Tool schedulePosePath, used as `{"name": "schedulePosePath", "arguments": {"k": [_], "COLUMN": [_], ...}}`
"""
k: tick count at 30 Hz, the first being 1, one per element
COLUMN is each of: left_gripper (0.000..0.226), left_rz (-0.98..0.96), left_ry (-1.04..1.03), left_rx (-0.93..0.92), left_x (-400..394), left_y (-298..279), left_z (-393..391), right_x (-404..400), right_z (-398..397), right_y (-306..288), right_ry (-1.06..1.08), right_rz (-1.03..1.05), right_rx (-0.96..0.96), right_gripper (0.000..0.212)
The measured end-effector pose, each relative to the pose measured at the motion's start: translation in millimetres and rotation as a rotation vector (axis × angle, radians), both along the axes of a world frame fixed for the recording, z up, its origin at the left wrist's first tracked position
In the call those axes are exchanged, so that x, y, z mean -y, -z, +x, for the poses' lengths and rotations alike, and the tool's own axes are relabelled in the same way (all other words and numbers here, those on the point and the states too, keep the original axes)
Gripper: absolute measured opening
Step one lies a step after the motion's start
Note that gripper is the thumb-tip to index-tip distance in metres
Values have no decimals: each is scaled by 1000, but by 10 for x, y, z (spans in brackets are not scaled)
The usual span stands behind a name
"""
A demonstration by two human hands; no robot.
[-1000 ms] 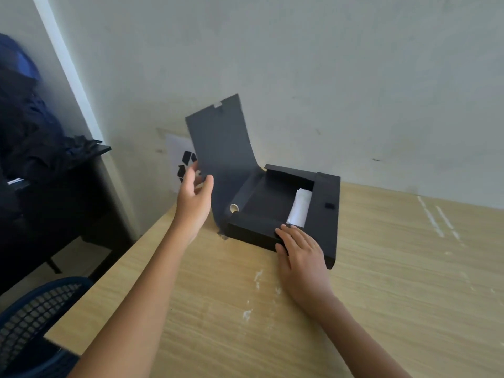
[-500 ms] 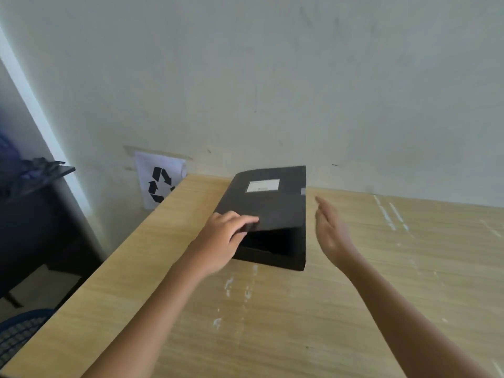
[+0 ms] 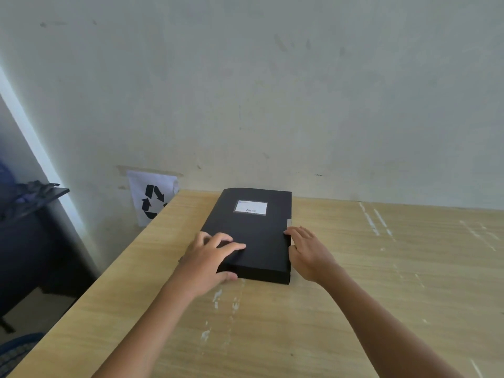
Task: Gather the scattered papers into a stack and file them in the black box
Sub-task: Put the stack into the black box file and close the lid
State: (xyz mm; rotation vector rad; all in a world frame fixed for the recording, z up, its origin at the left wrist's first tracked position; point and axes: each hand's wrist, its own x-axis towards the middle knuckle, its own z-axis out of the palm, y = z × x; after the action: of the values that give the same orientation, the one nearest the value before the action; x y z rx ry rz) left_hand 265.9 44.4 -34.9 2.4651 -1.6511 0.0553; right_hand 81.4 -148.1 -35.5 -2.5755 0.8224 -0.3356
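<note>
The black box (image 3: 253, 233) lies flat on the wooden table (image 3: 354, 309) near the wall, its lid down and a white label (image 3: 251, 207) on top. My left hand (image 3: 210, 257) grips its near-left corner, fingers spread on the lid and thumb on the front edge. My right hand (image 3: 308, 252) presses against the box's right side with fingers touching the lid's edge. No papers show outside the box; its inside is hidden.
A recycling sign (image 3: 152, 200) hangs on the wall left of the table. A dark desk (image 3: 32, 214) stands at far left, with part of a blue chair (image 3: 19, 347) at the bottom left. The wall rises just behind the box.
The lid, held upright a second ago, came down and now lies flat on the box. My left hand pushed it shut and my right hand moved in to the box's right side.
</note>
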Motion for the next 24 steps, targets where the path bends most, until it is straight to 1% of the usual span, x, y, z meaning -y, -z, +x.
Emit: {"name": "schedulePosePath", "arguments": {"k": [1,2,4,5,7,11,17,21,22,24], "left_gripper": [72,76,77,75,69,61,66,70,70,69], "left_rz": [18,25,-7,-34,-76,-119,-200,-267,-280,-295], "left_ry": [-54,-108,-165,-167,-151,-103,-13,81,104,115], "left_rx": [-13,-66,-194,-216,-221,-207,-175,-188,-193,-201], "left_x": [-29,-48,-66,-64,-53,48,267,574,673,890], "left_y": [23,55,118,148,178,209,327,346,354,367], "left_z": [8,18,17,7,-53,-294,-729,-1265,-1416,-1730], "right_x": [-13,-26,-28,-20,39,222,363,207,140,78], "right_z": [-14,-16,1,20,58,-93,-631,-1180,-1313,-1580], "right_y": [12,21,25,6,-35,-39,-88,-159,-160,-89], "right_ry": [12,23,31,33,58,117,220,188,162,140], "right_rz": [-23,-35,-59,-76,-94,-79,-121,-26,-35,-91], "right_rx": [7,7,6,-3,-22,-83,-145,24,47,9], "right_gripper": [47,47,47,46,45,52,56,56,61,74]}}
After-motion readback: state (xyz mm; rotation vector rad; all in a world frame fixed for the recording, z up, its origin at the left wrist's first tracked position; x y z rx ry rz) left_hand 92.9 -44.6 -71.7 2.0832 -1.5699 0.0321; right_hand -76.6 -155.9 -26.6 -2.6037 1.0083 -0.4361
